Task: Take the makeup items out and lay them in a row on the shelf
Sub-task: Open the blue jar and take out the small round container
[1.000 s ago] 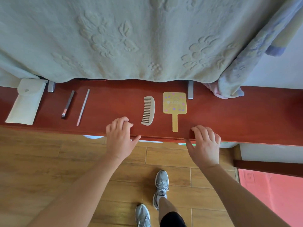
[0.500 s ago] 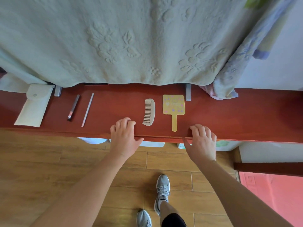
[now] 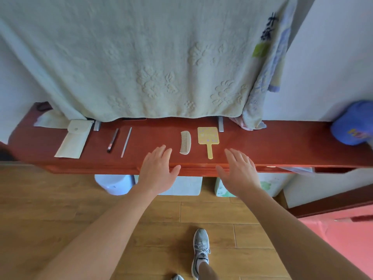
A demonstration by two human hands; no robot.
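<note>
On the red-brown shelf (image 3: pixel 272 146) lie, from left to right, a flat white pouch (image 3: pixel 72 139), a dark makeup pencil (image 3: pixel 112 140), a thin silver stick (image 3: pixel 126 142), a cream comb (image 3: pixel 185 142) and a yellow hand mirror (image 3: pixel 208 137). My left hand (image 3: pixel 157 170) hovers over the shelf's front edge just left of the comb, fingers straight, holding nothing. My right hand (image 3: pixel 239 172) hovers the same way just right of the mirror's handle, fingers straight and empty.
A pale embossed towel (image 3: pixel 141 57) hangs over the shelf's back. A patterned cloth (image 3: pixel 260 93) hangs at the right, a blue cap (image 3: pixel 353 124) sits at the far right end. Storage boxes (image 3: pixel 181 184) stand under the shelf. My shoe (image 3: pixel 200 249) is on the wooden floor.
Both hands let go of the shelf's front edge and straightened their fingers above it. The view pulled back and up, showing more towel and the blue cap.
</note>
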